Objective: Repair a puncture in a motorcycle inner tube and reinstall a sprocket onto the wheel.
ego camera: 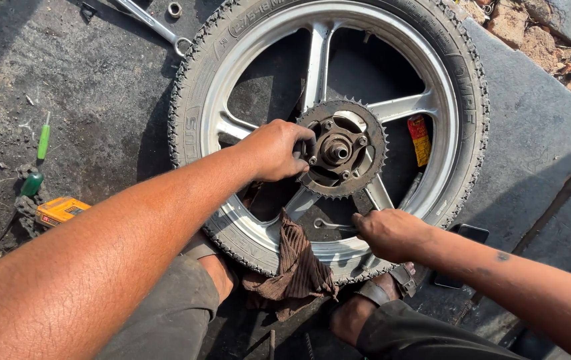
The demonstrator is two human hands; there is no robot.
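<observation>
A motorcycle wheel (459, 87) with a silver spoked rim and black tyre lies flat on the dark ground. A toothed sprocket (373, 133) sits on its hub at the centre. My left hand (273, 150) grips the sprocket's left edge, fingers curled over the teeth. My right hand (389, 233) is closed on the end of a silver spanner (329, 225) that lies over the rim's near side, below the sprocket. A brown striped rag (295, 263) hangs over the near edge of the tyre.
A long spanner (155, 23) and a nut (175, 9) lie beyond the tyre at top left. A green screwdriver (43, 138), a green-handled tool (31, 184) and a small yellow box (60, 210) lie at left. A dark phone (462, 250) rests by my sandalled foot (382, 293). Rubble sits top right.
</observation>
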